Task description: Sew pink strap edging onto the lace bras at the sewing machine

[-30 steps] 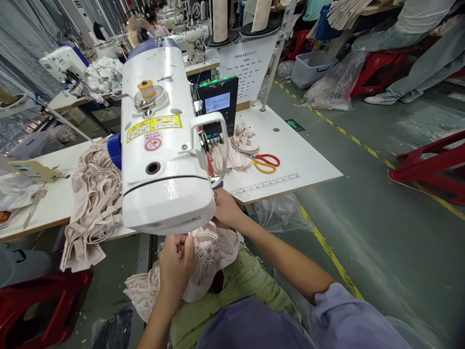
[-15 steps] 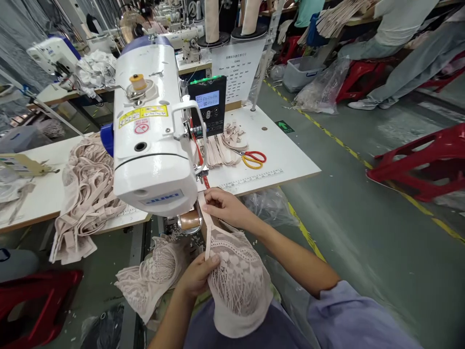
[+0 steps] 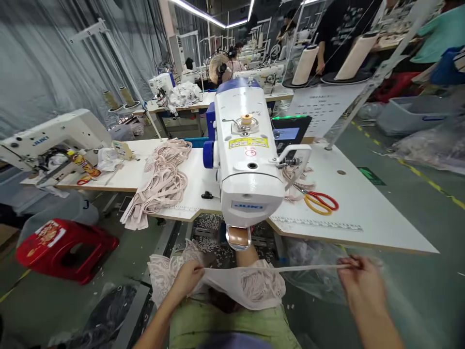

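Note:
A pale pink lace bra (image 3: 261, 286) hangs over my lap, its strap (image 3: 308, 268) drawn out straight to the right. My left hand (image 3: 189, 277) is closed on the bra's upper edge at the left. Far to the right, my right hand (image 3: 365, 281) pinches the strap's other end, slightly blurred. Another lace piece (image 3: 162, 274) lies by my left forearm. Just above the bra is the white sewing machine (image 3: 250, 189), with its rounded arm end (image 3: 239, 237) pointing at me; the bra is apart from it.
A pile of pink straps (image 3: 163, 179) hangs over the table edge at left. Scissors (image 3: 321, 202) with red and yellow handles lie on the white tabletop (image 3: 378, 213) at right. A red stool (image 3: 65, 247) stands at lower left. Thread cones (image 3: 305, 65) stand behind.
My view has swung left and up. My right hand has left the machine and moved right, stretching the strap taut; the bra now lies sideways over my lap.

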